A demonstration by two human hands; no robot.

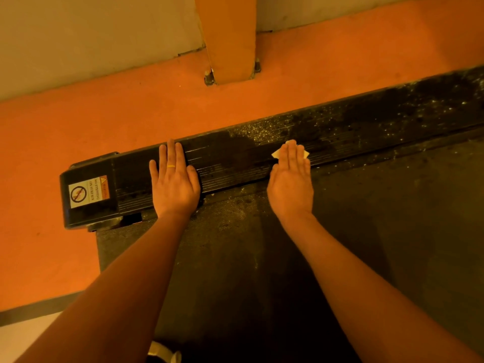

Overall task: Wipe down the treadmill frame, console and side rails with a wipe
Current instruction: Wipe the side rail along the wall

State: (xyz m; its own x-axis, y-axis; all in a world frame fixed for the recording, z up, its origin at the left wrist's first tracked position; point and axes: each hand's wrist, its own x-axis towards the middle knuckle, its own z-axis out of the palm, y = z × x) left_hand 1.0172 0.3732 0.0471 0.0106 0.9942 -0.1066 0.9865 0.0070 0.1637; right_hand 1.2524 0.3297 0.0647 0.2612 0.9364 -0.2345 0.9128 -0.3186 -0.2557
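Observation:
A black ribbed side rail (353, 121) of the treadmill runs from lower left to upper right. Its right part is dusty and speckled, while the stretch between my hands looks darker and damp. My left hand (174, 179) rests flat on the rail near its end cap, fingers straight, a yellow ring on one finger. My right hand (290, 179) presses flat on a pale wipe (290, 145), whose corners stick out past my fingers. The dark running belt (262, 258) lies under my forearms.
The rail's end cap (87, 195) carries a white warning sticker. Orange floor (78, 132) lies beyond the rail. A bolted orange post (230, 48) stands at the back against a pale wall. A light shoe (163, 352) shows at the bottom edge.

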